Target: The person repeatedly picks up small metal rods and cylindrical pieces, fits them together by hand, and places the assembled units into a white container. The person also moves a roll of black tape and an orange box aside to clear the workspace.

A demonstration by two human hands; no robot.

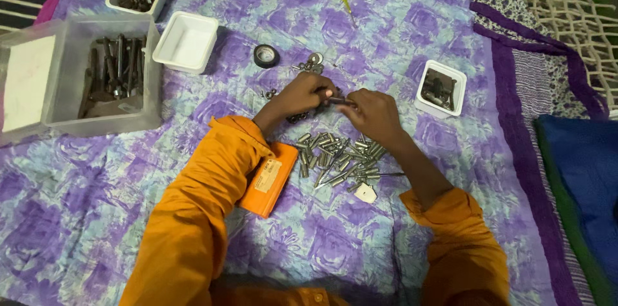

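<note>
Your hands: left hand point(302, 95) and right hand point(372, 113) pinch a small metal part point(336, 100).
Below them: pile of bolts point(338, 157).

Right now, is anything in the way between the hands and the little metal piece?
No. Both the left hand and the right hand already touch the small metal piece between their fingertips. The pile of metal parts lies nearer the person, below the hands.

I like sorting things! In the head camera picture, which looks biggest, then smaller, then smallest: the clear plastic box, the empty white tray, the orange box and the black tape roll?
1. Clear plastic box
2. Empty white tray and orange box: look about alike, and the sleeve hides part of the orange one, so unranked
3. Black tape roll
</note>
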